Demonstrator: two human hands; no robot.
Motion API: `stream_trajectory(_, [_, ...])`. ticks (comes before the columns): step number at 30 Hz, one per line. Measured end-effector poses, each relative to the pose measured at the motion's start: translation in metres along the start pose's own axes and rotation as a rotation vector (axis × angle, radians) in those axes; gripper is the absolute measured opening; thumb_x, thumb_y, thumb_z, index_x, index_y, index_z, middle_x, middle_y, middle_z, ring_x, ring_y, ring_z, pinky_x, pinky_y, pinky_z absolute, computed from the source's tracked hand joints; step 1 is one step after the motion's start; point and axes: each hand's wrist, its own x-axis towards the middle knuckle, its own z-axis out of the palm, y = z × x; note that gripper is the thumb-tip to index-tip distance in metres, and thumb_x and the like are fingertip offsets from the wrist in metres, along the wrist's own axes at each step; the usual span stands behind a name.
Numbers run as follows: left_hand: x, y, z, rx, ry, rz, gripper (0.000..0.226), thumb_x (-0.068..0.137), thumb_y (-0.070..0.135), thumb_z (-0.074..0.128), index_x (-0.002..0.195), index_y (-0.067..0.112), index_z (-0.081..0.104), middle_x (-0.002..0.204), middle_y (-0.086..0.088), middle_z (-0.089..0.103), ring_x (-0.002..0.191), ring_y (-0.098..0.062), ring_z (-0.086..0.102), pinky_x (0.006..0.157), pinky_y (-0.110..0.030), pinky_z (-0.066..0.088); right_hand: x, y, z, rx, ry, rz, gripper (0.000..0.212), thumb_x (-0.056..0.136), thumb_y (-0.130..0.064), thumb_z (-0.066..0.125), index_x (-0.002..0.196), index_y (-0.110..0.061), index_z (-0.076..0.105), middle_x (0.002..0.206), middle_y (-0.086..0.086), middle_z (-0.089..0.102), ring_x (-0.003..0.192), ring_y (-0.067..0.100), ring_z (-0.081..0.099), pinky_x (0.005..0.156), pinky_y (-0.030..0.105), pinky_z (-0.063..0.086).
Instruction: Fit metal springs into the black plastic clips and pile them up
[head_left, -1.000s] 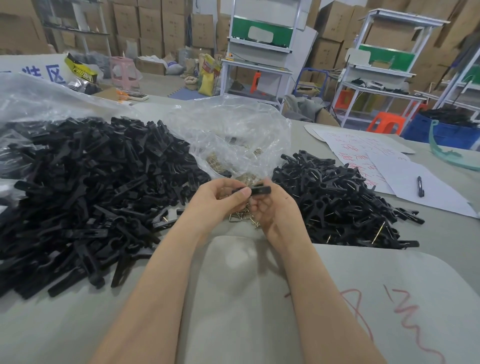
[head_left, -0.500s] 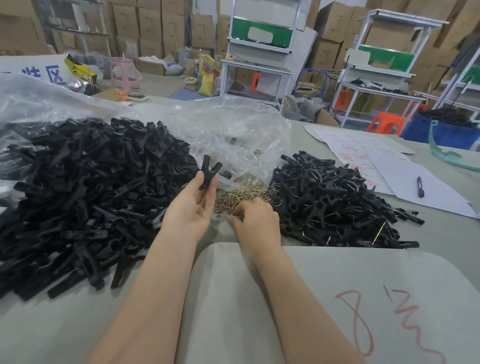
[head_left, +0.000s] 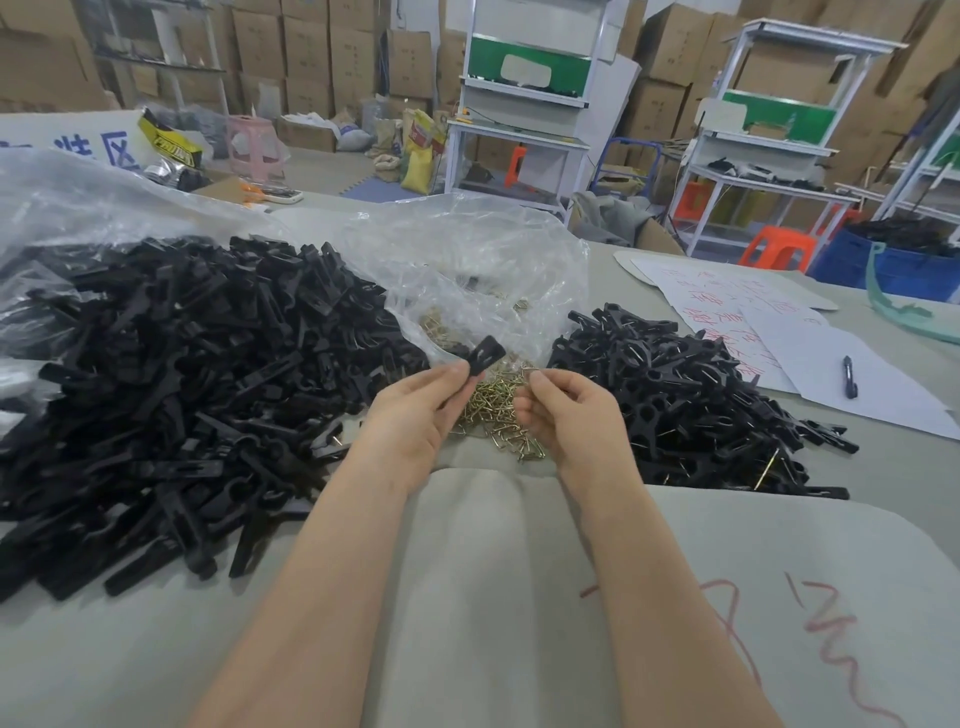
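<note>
The left hand (head_left: 415, 415) is pinching a black clip (head_left: 485, 357) angled toward two o'clock, with the right hand (head_left: 569, 410) pinching a spring (head_left: 531, 370) at its three o'clock.

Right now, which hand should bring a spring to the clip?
Right. The left hand pinches the black clip, so it is busy; the right hand sits directly over the loose springs, beside the clip.

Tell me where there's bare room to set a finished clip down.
Freest: the pale mat front-centre, right of the loose clip pile. Also bare table right of the assembled clip pile, below the white paper. Crowded: the spring heap between left hand and right hand, hemmed by the plastic bag and both piles.
</note>
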Motion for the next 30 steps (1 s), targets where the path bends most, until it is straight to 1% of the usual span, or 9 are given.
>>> stream_trajectory(3, [-0.002, -0.004, 0.002, 0.152, -0.046, 0.031, 0.007, 0.086, -0.006, 0.059, 0.093, -0.005, 0.062, 0.084, -0.012, 0.070, 0.074, -0.010, 0.070, 0.074, -0.014, 0.055, -0.002, -0.005, 0.001, 0.038, -0.038, 0.007, 0.004, 0.092, -0.005, 0.059, 0.092, -0.003, 0.062, 0.066, 0.004, 0.065, 0.051, 0.006, 0.059, 0.053, 0.016, 0.051])
stream_trajectory(8, [-0.006, -0.009, 0.001, 0.846, -0.126, 0.226, 0.018, 0.084, 0.007, 0.070, 0.101, 0.008, 0.066, 0.088, -0.005, 0.071, 0.069, -0.001, 0.065, 0.066, -0.010, 0.049, -0.003, -0.004, 0.002, -0.039, -0.044, -0.036, 0.008, 0.092, -0.002, 0.057, 0.085, -0.004, 0.060, 0.059, 0.002, 0.061, 0.046, 0.005, 0.054, 0.048, 0.015, 0.046])
stream_trajectory(10, [-0.006, -0.009, -0.001, 0.972, -0.131, 0.283, 0.023, 0.083, 0.010, 0.072, 0.106, 0.011, 0.067, 0.093, -0.002, 0.072, 0.077, -0.003, 0.066, 0.076, -0.014, 0.050, -0.001, -0.004, 0.000, -0.093, -0.005, -0.057, 0.007, 0.090, -0.004, 0.061, 0.083, -0.006, 0.063, 0.055, -0.002, 0.061, 0.046, 0.004, 0.054, 0.049, 0.015, 0.047])
stream_trajectory(12, [-0.006, -0.009, -0.002, 1.097, -0.100, 0.366, 0.021, 0.083, 0.013, 0.072, 0.103, 0.018, 0.068, 0.094, 0.001, 0.072, 0.089, -0.012, 0.066, 0.089, -0.025, 0.050, 0.001, -0.003, -0.004, -0.168, 0.066, -0.082, 0.009, 0.088, -0.009, 0.065, 0.080, -0.012, 0.065, 0.053, -0.008, 0.059, 0.046, 0.002, 0.051, 0.051, 0.017, 0.047])
stream_trajectory(14, [-0.007, -0.012, -0.003, 1.199, -0.073, 0.449, 0.018, 0.082, 0.012, 0.072, 0.092, 0.025, 0.064, 0.088, 0.005, 0.071, 0.088, -0.013, 0.066, 0.090, -0.031, 0.050, 0.003, -0.003, -0.007, -0.195, 0.113, -0.081, 0.007, 0.087, -0.013, 0.068, 0.080, -0.015, 0.067, 0.050, -0.012, 0.056, 0.044, 0.001, 0.048, 0.053, 0.021, 0.046])
stream_trajectory(18, [-0.006, -0.015, -0.005, 1.314, -0.064, 0.524, 0.017, 0.083, 0.012, 0.070, 0.089, 0.024, 0.059, 0.081, 0.002, 0.071, 0.080, -0.020, 0.067, 0.084, -0.039, 0.052, 0.002, -0.005, -0.009, -0.303, 0.094, -0.089, 0.007, 0.085, -0.016, 0.071, 0.079, -0.014, 0.069, 0.047, -0.013, 0.055, 0.044, 0.002, 0.047, 0.053, 0.020, 0.045])
stream_trajectory(21, [-0.006, -0.014, -0.006, 1.376, -0.082, 0.573, 0.017, 0.084, 0.013, 0.067, 0.090, 0.027, 0.058, 0.080, 0.003, 0.071, 0.080, -0.020, 0.067, 0.082, -0.040, 0.052, 0.001, -0.007, -0.006, -0.399, 0.069, -0.112, 0.007, 0.083, -0.015, 0.072, 0.078, -0.011, 0.071, 0.053, -0.010, 0.057, 0.054, 0.008, 0.052, 0.059, 0.024, 0.048])
stream_trajectory(27, [-0.005, -0.015, -0.006, 1.409, -0.139, 0.621, 0.017, 0.083, 0.015, 0.069, 0.097, 0.019, 0.061, 0.086, 0.004, 0.072, 0.085, -0.019, 0.067, 0.082, -0.040, 0.051, -0.003, -0.009, -0.004, -0.476, 0.065, -0.114, 0.014, 0.083, -0.015, 0.072, 0.086, -0.001, 0.071, 0.086, 0.020, 0.070, 0.075, 0.022, 0.061, 0.082, 0.041, 0.053])
stream_trajectory(30, [-0.004, -0.015, -0.006, 1.380, -0.153, 0.614, 0.015, 0.083, 0.016, 0.070, 0.095, 0.019, 0.061, 0.083, 0.004, 0.071, 0.082, -0.019, 0.067, 0.082, -0.040, 0.052, -0.002, -0.010, -0.004, -0.466, 0.070, -0.105, 0.013, 0.084, -0.014, 0.071, 0.085, -0.002, 0.071, 0.078, 0.014, 0.068, 0.074, 0.020, 0.060, 0.081, 0.041, 0.052])
